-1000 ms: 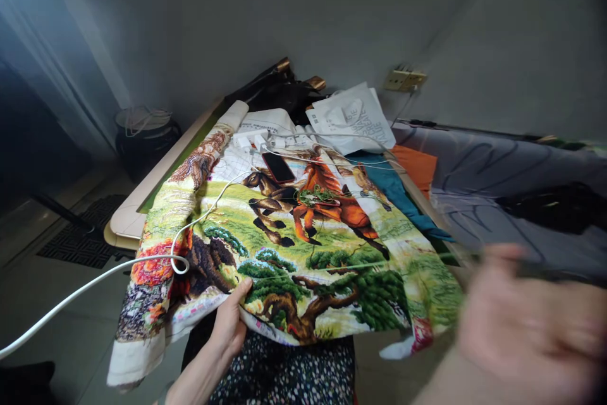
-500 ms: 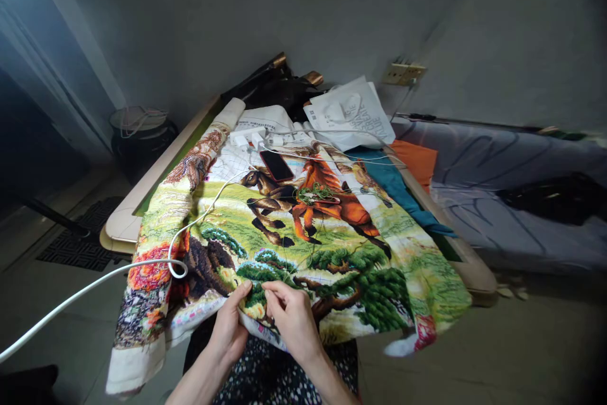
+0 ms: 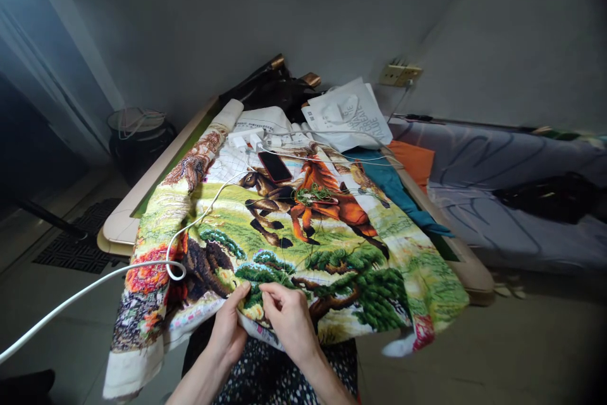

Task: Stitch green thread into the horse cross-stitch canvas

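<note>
A large cross-stitch cloth with horses, trees and flowers lies over a low table and down onto my lap. My left hand grips the cloth's near edge, thumb on top. My right hand rests beside it on the same edge, fingertips pinched at the stitching near a green tree; any needle between them is too small to see. A tuft of green thread lies on the orange horse.
A dark phone and white chargers lie on the cloth's far part, with a white cable running off to the left. White bags sit behind. A bed stands right, a dark pot left.
My right hand, blurred and far out to the right a second ago, came in to the cloth's near edge beside my left hand and has stayed there. My left hand kept its grip.
</note>
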Demonstrator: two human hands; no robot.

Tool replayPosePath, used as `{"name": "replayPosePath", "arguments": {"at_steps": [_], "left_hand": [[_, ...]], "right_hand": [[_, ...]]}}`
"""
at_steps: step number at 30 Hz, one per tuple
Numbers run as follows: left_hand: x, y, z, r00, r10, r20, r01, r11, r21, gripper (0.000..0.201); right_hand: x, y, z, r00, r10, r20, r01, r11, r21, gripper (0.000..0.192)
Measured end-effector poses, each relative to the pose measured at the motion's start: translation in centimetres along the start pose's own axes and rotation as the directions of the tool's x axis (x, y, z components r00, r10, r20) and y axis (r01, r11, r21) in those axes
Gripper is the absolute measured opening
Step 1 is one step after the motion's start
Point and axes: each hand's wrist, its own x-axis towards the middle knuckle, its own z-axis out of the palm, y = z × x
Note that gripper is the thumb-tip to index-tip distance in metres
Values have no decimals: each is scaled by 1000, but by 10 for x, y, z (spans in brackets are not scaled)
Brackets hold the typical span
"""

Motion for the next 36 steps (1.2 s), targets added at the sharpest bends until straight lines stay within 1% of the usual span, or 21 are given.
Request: {"name": "replayPosePath", "arguments": {"at_steps": [4,7,9,12,15,18,24,31,36], "left_hand": [[0,0,0,1000,-3,-7,3,1000,10,7],[1,-1,-1,1000,11,-11,-11,1000,3,8],[2,-2,-2,1000,20,1,-20,1000,-1,8],[2,-3,-3,1000,22,21,-22,1000,17,8],[2,-3,-1,999,48,-23,-47,999,23,8],[3,-3,0,995,78,-69,-76,997,27,9],[5,-3,0,992,98,-83,-95,995,39,9],[3,-3,2,990,104,-98,-100,994,46,12],[4,-4,2,992,99,-81,-96,994,49,10]], "right_hand": [[0,1,1,1000,10,5,-10,1000,-21,29],[-1,1,6,999,7,-33,-10,996,-91,26],[-2,0,11,998,38,-50,-43,994,-96,23],[-4,-2,19,992,122,-31,-122,992,28,19],[-6,-1,24,982,187,-14,-181,962,206,15],[-8,2,26,975,223,-18,-206,925,319,15],[-10,8,31,968,251,-27,-222,897,383,14],[-10,8,32,965,262,-8,-228,855,466,12],[-10,9,33,962,272,-13,-232,846,480,13]]}}
